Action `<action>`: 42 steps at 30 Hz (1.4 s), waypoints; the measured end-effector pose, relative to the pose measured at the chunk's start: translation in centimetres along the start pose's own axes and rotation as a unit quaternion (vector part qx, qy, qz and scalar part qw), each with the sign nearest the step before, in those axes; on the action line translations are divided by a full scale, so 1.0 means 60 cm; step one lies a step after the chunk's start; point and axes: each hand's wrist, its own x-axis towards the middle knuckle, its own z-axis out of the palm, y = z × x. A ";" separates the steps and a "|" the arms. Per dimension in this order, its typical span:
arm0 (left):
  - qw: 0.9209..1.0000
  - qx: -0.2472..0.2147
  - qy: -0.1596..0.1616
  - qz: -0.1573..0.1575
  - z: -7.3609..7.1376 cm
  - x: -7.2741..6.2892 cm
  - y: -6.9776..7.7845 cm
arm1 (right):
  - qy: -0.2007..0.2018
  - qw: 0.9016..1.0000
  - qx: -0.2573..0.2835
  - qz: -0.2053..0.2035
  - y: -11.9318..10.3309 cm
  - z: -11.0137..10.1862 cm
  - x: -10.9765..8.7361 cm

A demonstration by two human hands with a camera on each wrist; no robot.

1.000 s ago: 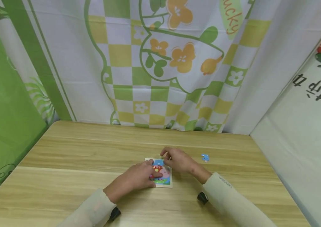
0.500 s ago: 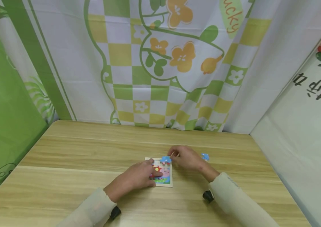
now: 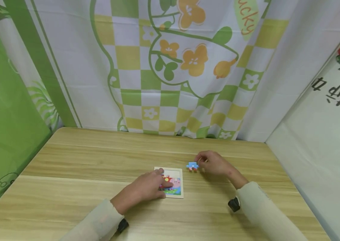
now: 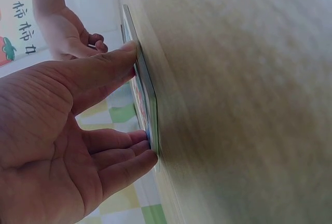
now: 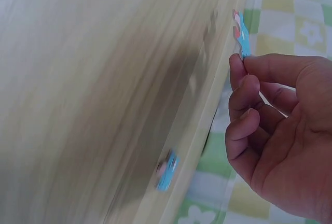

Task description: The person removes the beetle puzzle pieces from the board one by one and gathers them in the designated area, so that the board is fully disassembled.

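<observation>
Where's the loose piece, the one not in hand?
In the right wrist view, the loose piece lies on the table, below and left of the right hand; the head view doesn't show it.

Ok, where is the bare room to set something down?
Bare: the table between the green cloth and left hand, and its far strip along the checkered curtain. Crowded: around the jigsaw tray, right hand, held puzzle piece and loose piece.

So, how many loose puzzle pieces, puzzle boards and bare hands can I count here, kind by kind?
Loose, mostly blue jigsaw pieces: 2 (held piece, lying piece on the pale wood-grained table)
Flat, pale-rimmed picture puzzle board: 1
Bare hands: 2 (left hand, right hand)
Total: 5
</observation>
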 end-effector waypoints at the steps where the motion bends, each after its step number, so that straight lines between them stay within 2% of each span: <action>1: 1.000 0.001 0.001 0.000 0.000 0.000 0.000 | 0.000 1.000 0.000 0.005 0.004 -0.004 -0.002; 6: 1.000 0.003 0.004 0.003 0.000 -0.002 0.001 | 0.002 1.000 -0.001 0.018 0.026 -0.019 -0.008; 15: 1.000 -0.004 -0.001 -0.006 0.004 -0.005 0.000 | 0.007 1.000 0.001 0.020 0.057 -0.024 -0.010; 27: 1.000 0.001 0.004 0.002 0.002 -0.007 0.002 | 0.011 0.999 -0.034 0.038 0.070 -0.017 -0.003; 37: 1.000 0.002 0.004 0.001 0.001 -0.007 0.004 | 0.012 0.997 -0.063 0.043 0.065 -0.018 0.000; 42: 1.000 0.000 0.002 -0.001 0.002 -0.007 0.004 | 0.005 0.997 -0.059 0.052 0.063 -0.017 0.001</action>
